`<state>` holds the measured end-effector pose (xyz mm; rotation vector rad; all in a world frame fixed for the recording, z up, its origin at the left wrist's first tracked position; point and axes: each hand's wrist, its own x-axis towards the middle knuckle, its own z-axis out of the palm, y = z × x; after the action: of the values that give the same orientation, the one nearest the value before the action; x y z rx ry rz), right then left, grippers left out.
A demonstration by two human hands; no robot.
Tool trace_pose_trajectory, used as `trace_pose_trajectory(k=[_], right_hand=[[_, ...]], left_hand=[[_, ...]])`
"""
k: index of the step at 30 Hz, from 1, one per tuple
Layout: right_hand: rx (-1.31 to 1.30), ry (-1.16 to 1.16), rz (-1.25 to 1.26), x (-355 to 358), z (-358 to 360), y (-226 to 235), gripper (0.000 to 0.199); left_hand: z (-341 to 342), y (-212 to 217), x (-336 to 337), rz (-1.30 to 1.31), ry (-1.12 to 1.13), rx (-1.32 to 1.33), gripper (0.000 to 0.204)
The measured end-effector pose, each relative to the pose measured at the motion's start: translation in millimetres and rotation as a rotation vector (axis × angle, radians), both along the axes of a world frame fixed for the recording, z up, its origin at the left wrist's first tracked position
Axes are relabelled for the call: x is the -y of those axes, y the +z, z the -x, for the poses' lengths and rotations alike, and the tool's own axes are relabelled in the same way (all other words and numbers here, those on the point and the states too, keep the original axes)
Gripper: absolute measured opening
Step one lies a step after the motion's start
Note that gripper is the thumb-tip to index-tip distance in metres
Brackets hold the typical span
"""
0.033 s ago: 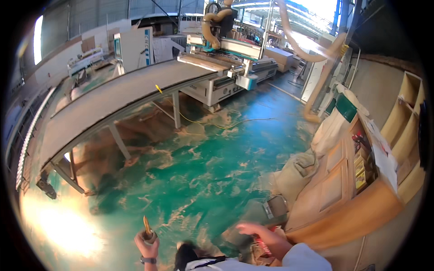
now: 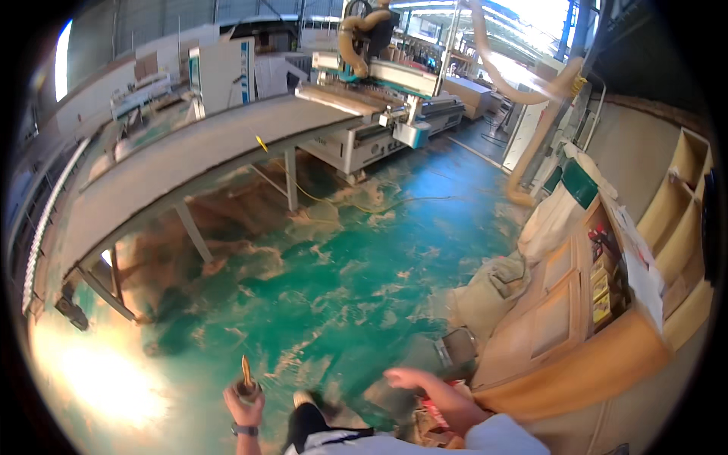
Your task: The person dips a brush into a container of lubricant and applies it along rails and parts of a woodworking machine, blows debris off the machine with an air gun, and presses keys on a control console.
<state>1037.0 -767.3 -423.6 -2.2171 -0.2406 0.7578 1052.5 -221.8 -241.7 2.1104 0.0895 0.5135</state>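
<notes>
**Worker crosses dust-strewn workshop floor, small tool in hand**

Seen from above, a person stands on a green floor (image 2: 356,258) streaked with sawdust in a large woodworking shop. The left hand (image 2: 244,406), a dark watch (image 2: 244,430) at its wrist, is raised at the lower edge of the view with its fingers wrapped around a small brownish tool (image 2: 246,379) whose narrow tip points upward; what kind of tool it is cannot be told at this size. The right hand (image 2: 428,390) reaches forward over the floor, palm down, its fingers (image 2: 398,377) loosely spread and holding nothing. A pale sleeve (image 2: 500,436) covers the right forearm. One shoe (image 2: 303,398) shows between the two hands.

Just ahead of the right hand a grey dustpan-like scoop (image 2: 459,347) lies on the floor beside a slumped sack (image 2: 489,292). A wooden cabinet (image 2: 576,318) with panelled doors stands along the right side, with open wooden shelving (image 2: 682,220) beyond it. To the left a long pale tabletop (image 2: 182,163) on slanted metal legs runs toward the far end, where a large machine (image 2: 379,98) sits under curved extraction hoses (image 2: 523,91). A yellow cable (image 2: 303,189) trails across the floor below the tabletop's far edge.
</notes>
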Motion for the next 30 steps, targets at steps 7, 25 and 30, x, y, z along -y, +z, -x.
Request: trace_pose_trajectory(k=[7,25,30], right_hand=[[0.559,-0.042,0.082,-57.2,-282.4,273.2,0.05],[0.739,0.001,0.686,252.8,-621.7,356.0,0.031],[0.93,-0.019,0.657,343.7,-767.2,337.2,0.021]], left_hand=[[-215.6,-20.2,120.7,-0.125,-0.344,0.01,0.06],[-720.9,11.7,587.9,-0.214,-0.971,0.19,0.068],[-832.8,26.0,662.4,-0.294,-0.884,0.187,0.07]])
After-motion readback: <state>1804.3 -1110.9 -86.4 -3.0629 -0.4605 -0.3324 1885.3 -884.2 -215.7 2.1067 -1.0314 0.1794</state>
